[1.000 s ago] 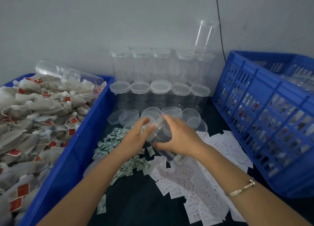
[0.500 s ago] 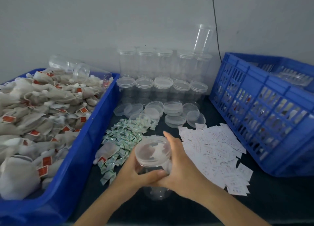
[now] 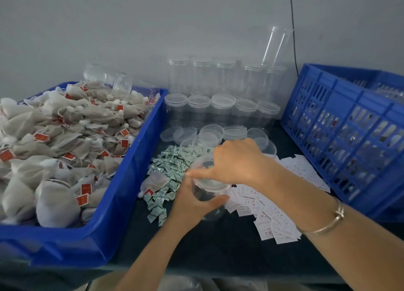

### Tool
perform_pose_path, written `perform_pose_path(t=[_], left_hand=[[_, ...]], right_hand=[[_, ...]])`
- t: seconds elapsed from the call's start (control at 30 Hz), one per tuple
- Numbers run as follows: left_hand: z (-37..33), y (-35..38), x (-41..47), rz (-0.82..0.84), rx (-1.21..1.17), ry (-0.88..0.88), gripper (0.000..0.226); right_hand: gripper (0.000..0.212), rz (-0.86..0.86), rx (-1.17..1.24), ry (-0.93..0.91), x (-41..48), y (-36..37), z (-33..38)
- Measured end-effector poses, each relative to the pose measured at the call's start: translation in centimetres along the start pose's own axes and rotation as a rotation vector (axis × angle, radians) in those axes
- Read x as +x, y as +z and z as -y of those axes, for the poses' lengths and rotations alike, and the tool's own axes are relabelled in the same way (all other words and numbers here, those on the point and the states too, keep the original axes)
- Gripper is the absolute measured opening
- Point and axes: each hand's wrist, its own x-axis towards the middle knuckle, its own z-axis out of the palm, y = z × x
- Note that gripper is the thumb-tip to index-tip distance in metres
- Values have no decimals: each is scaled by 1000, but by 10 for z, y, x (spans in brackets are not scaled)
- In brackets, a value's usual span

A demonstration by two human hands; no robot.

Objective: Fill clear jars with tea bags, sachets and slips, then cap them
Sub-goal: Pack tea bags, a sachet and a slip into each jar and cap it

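left hand (image 3: 192, 203) wrapped round the clear round plastic jar (image 3: 206, 195), thumb across its front | right hand (image 3: 236, 161) curled over the clear lid (image 3: 209, 182) on top | jar's base on dark table (image 3: 218, 247), between green-white sachets (image 3: 172, 170) and white paper slips (image 3: 273, 220)

Clear jar (image 3: 205, 196) upright between sachets (image 3: 172, 168) and slips (image 3: 273, 220)

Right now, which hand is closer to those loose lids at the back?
Right. The right hand, grasping the lid, sits just in front of the loose lids; the left hand grips the jar below it, farther from them.
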Motion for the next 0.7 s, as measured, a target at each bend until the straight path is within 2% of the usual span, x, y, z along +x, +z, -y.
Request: perform_pose_path(t=[0.17, 0.27, 0.37, 0.53, 0.63, 0.7], left_hand=[[-2, -8, 5, 23, 113, 11, 75], [-2, -10, 7, 33, 135, 13, 74], [0, -11, 7, 37, 119, 7, 78], [2, -10, 8, 16, 156, 11, 85], [5, -7, 6, 0, 134, -5, 78], [5, -8, 7, -1, 141, -9, 75]], right_hand=[[63, 162, 9, -19, 12, -6, 4], [58, 314, 28, -67, 16, -15, 2], [69, 435, 26, -125, 19, -30, -1], [76, 470, -125, -277, 24, -40, 1], [98, 508, -236, -418, 21, -42, 4], [112, 562, -201, -388, 16, -38, 5]])
